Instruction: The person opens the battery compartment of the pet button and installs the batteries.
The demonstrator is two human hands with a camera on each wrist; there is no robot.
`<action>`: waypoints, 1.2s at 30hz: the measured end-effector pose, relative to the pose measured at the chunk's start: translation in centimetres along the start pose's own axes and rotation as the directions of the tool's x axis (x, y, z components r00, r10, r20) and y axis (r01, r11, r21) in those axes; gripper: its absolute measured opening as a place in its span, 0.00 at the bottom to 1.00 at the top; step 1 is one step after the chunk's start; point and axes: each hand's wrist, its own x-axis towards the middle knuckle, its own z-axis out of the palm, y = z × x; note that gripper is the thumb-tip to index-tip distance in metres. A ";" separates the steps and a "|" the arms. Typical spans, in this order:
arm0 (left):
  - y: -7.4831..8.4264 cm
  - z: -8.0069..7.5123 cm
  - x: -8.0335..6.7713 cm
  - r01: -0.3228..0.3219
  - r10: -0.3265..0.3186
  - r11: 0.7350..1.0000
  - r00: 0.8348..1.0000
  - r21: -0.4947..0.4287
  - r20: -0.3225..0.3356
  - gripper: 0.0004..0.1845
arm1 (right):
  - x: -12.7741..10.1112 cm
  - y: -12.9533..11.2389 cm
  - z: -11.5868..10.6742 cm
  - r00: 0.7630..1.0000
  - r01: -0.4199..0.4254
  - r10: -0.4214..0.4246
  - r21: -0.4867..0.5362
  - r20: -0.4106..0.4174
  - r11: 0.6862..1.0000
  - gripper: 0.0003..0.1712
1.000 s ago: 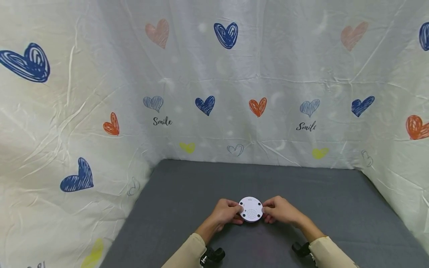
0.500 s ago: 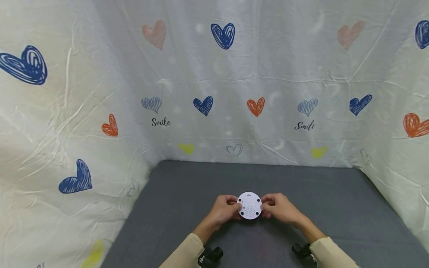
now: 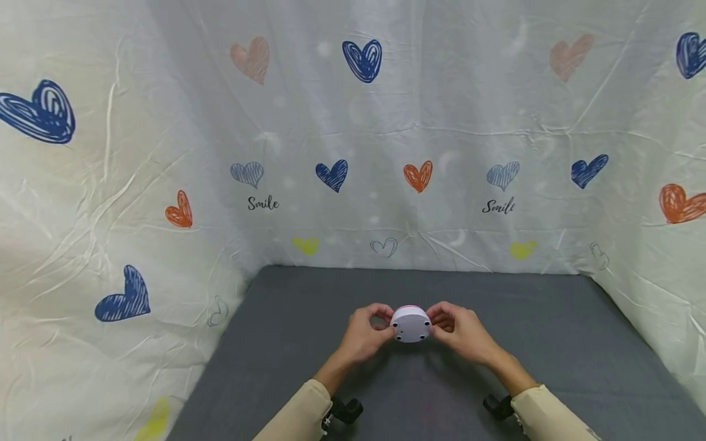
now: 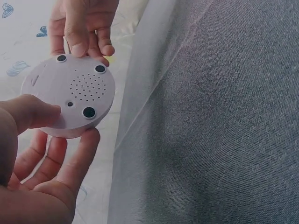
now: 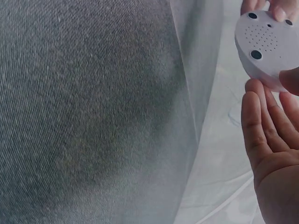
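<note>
A small round white device [image 3: 410, 324] with dark rubber feet and a grid of speaker holes on its underside is held above the grey table between both hands. My left hand [image 3: 365, 334] pinches its left edge with thumb and fingers, and my right hand [image 3: 459, 332] pinches its right edge. The left wrist view shows the underside of the device [image 4: 70, 95], with my left thumb [image 4: 28, 112] on it and my right hand's fingers [image 4: 84, 32] at its far rim. In the right wrist view the device [image 5: 266, 42] sits at the top right above my right fingers [image 5: 261, 126].
A grey felt-covered table [image 3: 419, 367] fills the lower part of the view. White cloth printed with hearts and "Smile" [image 3: 353, 153] walls it on the left, back and right. Black wrist mounts [image 3: 344, 411] show near both sleeves.
Both hands have lifted the device away from me and tilted it, so its underside now faces more toward the table and its side edge shows.
</note>
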 end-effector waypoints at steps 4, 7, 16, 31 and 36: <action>0.0 -0.1 0.0 -0.044 0.044 0.999 0.999 0.005 0.006 0.14 | 0.0 0.0 -0.2 0.999 0.044 -0.044 -0.004 -0.015 0.999 0.12; -0.2 0.0 0.1 -0.067 0.067 0.997 0.998 0.025 -0.003 0.14 | 0.1 0.1 -0.1 0.996 0.086 -0.087 -0.038 -0.025 0.996 0.13; -1.0 0.4 0.4 -0.077 0.079 0.994 0.996 0.080 -0.031 0.15 | 0.1 0.9 0.5 0.967 0.235 -0.251 -0.226 -0.040 0.945 0.18; -2.1 1.2 0.3 -0.060 0.061 0.980 0.998 0.187 0.003 0.19 | -0.4 1.7 1.8 0.977 0.206 -0.212 -0.320 0.014 0.925 0.20; -2.1 1.3 0.4 -0.061 0.060 0.979 0.998 0.196 0.007 0.18 | -0.4 1.7 1.9 0.982 0.179 -0.189 -0.305 -0.004 0.936 0.20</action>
